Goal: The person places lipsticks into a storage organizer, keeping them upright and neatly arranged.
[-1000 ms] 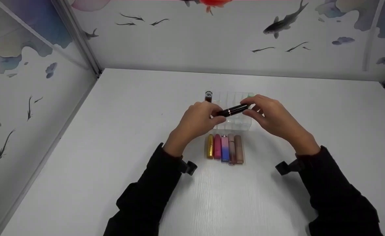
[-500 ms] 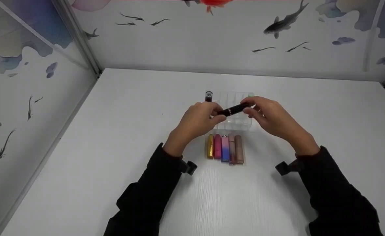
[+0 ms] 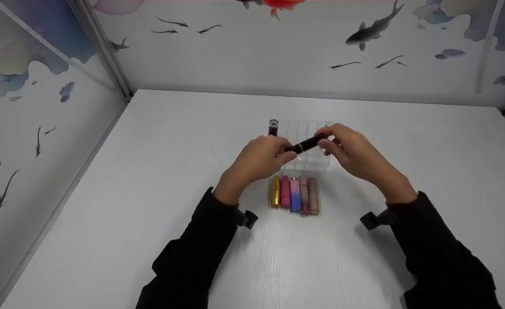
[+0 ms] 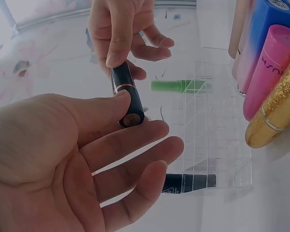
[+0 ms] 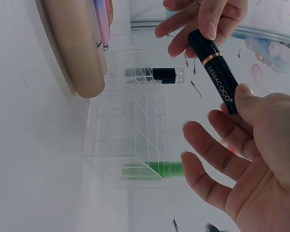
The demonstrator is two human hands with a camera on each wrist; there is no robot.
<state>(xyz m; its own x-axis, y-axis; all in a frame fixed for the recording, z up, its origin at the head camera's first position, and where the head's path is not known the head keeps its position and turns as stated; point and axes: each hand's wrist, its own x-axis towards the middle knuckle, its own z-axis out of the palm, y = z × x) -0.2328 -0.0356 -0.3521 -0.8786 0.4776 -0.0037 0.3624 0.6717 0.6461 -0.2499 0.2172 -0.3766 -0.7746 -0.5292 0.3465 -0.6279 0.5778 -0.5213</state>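
Both hands pinch one black lipstick tube [image 3: 306,144] with a gold band, held tilted above a clear divided organizer [image 3: 320,165]. My left hand [image 3: 261,158] grips its lower left end between thumb and forefinger. At the other end, the thumb and fingertips of my right hand [image 3: 350,151] hold the tube; white lettering shows on it in the right wrist view. A black-capped tube [image 5: 164,75] and a green tube [image 5: 169,169] stand in organizer compartments at opposite ends. The tube looks closed, its two parts meeting at the gold band.
In front of the organizer lie several lip products side by side: a gold tube [image 3: 276,192], a pink one [image 3: 285,192], a pink-blue one [image 3: 295,195], a rosy one [image 3: 304,196] and a tan one [image 3: 313,196]. Patterned walls edge the white table [image 3: 184,128].
The tube's right end has tilted slightly and turned in the fingers. Both hands stay in nearly the same place, and the row of lip products has not moved.
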